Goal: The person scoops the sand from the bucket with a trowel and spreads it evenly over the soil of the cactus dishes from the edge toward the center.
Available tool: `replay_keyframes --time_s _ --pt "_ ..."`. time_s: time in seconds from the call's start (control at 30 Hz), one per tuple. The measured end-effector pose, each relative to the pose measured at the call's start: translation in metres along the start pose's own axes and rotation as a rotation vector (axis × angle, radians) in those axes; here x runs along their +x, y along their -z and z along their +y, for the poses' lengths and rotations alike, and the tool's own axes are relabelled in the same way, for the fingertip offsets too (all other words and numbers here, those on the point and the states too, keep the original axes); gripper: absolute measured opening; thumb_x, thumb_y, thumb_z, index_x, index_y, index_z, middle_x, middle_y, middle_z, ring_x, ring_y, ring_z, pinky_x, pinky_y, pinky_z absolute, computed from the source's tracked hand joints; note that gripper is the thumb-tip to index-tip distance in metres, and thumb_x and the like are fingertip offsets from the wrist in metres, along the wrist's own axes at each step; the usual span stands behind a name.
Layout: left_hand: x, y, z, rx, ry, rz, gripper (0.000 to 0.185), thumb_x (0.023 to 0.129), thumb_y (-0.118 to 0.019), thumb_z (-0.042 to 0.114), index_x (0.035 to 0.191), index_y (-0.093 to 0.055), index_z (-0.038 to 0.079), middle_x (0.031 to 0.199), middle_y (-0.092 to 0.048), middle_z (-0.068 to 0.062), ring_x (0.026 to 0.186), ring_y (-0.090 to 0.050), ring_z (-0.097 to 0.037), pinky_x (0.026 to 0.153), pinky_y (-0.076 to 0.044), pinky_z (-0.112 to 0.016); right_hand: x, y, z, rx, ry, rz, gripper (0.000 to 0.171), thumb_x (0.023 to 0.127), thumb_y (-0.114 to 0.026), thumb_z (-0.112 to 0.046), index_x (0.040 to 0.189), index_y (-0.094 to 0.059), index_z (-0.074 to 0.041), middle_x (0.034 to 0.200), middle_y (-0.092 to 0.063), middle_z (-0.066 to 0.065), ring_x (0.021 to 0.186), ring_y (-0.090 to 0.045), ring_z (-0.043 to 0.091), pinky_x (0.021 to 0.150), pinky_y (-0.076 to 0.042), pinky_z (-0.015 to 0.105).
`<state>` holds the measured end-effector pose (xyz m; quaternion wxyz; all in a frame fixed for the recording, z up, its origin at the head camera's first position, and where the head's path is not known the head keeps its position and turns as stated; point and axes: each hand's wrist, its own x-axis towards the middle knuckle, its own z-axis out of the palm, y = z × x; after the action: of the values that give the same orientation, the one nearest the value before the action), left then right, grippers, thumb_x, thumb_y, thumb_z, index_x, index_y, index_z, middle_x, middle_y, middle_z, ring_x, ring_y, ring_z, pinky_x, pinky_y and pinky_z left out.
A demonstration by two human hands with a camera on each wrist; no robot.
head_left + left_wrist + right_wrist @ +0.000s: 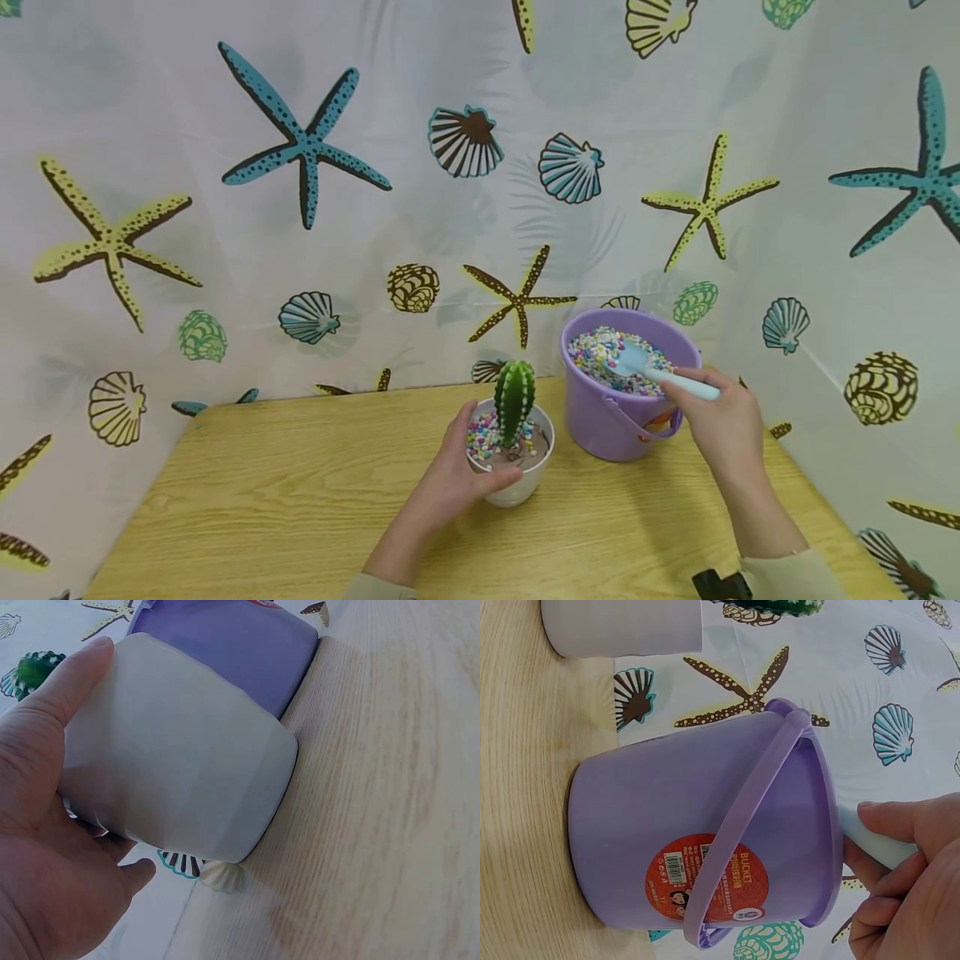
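The left hand wraps around the white pot holding a cactus. Just right of the pot, the right hand grips a pale blue scoop dipped into the purple bucket of coloured pebbles on the desk.

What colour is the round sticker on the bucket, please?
The sticker on the bucket is red-orange, clearest in the right wrist view.

A green cactus is seen in a white pot topped with multicoloured pebbles. A purple bucket, marked with a red-orange label, is filled with the same pebbles, and a pale blue scoop is held. A light wood-grain table is backed by a white curtain printed with teal, yellow and brown starfish and shells
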<state>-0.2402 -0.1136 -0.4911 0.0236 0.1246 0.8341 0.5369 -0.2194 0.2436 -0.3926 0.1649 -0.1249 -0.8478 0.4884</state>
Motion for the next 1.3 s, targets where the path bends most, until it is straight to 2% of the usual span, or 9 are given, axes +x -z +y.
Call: replay_keyframes --time_s 0.3,0.97,1.3 --pt "0.001 0.0 -0.001 -0.008 0.005 0.0 0.127 0.083 -0.098 0.049 0.177 -0.017 0.02 0.178 -0.025 -0.02 0.159 -0.033 -0.047 0.125 -0.029 -0.071 -0.007 0.006 -0.004 0.033 -0.012 -0.005 0.055 0.099 -0.083 -0.051 0.137 -0.078 -0.012 0.153 -0.062 0.012 0.083 -0.051 0.022 0.055 -0.043 0.029" --pt "0.001 0.0 0.001 -0.027 0.003 -0.005 0.126 0.084 -0.098 0.046 0.177 -0.017 0.019 0.177 -0.025 -0.021 0.16 -0.032 -0.047 0.126 -0.029 -0.07 -0.016 0.011 -0.011 0.034 -0.004 -0.011 0.058 0.097 -0.084 -0.054 0.137 -0.077 -0.012 0.161 -0.057 0.012 0.09 -0.053 0.023 0.058 -0.045 0.029" --pt "0.0 0.001 0.001 -0.017 0.004 -0.003 0.126 0.085 -0.098 0.048 0.177 -0.017 0.02 0.178 -0.024 -0.021 0.159 -0.033 -0.048 0.126 -0.029 -0.07 -0.019 0.012 -0.011 0.027 -0.006 -0.008 0.057 0.096 -0.085 -0.055 0.137 -0.078 -0.015 0.145 -0.064 0.01 0.084 -0.051 0.021 0.057 -0.043 0.03"
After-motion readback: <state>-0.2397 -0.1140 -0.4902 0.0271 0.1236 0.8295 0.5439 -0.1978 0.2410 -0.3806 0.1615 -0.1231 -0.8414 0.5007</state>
